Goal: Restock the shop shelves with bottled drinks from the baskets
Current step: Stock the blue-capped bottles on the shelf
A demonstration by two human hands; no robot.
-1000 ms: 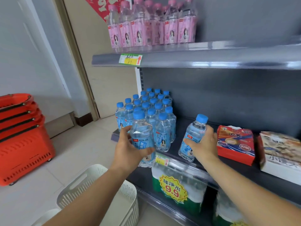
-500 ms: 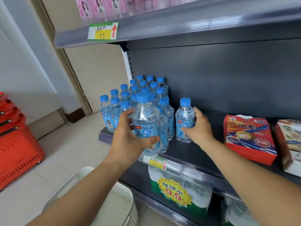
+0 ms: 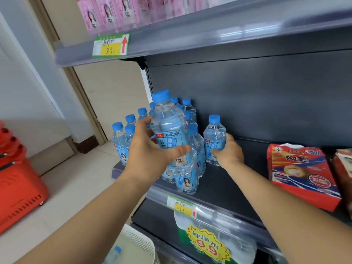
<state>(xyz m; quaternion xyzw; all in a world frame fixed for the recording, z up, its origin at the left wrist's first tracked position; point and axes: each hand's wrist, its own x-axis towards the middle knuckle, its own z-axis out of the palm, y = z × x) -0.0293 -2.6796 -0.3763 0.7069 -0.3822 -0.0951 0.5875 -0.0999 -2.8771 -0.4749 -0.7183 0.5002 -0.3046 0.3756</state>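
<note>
My left hand (image 3: 150,157) grips a clear soda bottle (image 3: 167,128) with a blue cap and blue label, held upright in the air in front of the shelf. My right hand (image 3: 227,153) grips a second soda bottle (image 3: 213,138), which stands on the dark middle shelf (image 3: 238,180) just right of a cluster of several like bottles (image 3: 129,134). A white basket (image 3: 141,244) sits on the floor at the bottom, with one blue-capped bottle (image 3: 114,254) lying in it.
Red snack packs (image 3: 301,174) lie on the shelf to the right, with bare shelf between them and the bottles. Pink-labelled bottles (image 3: 118,14) fill the upper shelf (image 3: 190,37). Stacked red baskets (image 3: 17,180) stand at the left. Packaged water (image 3: 209,242) sits on the bottom shelf.
My right hand has set its bottle upright on the shelf beside the cluster and still holds it. My left hand has lifted its bottle higher, closer to the camera.
</note>
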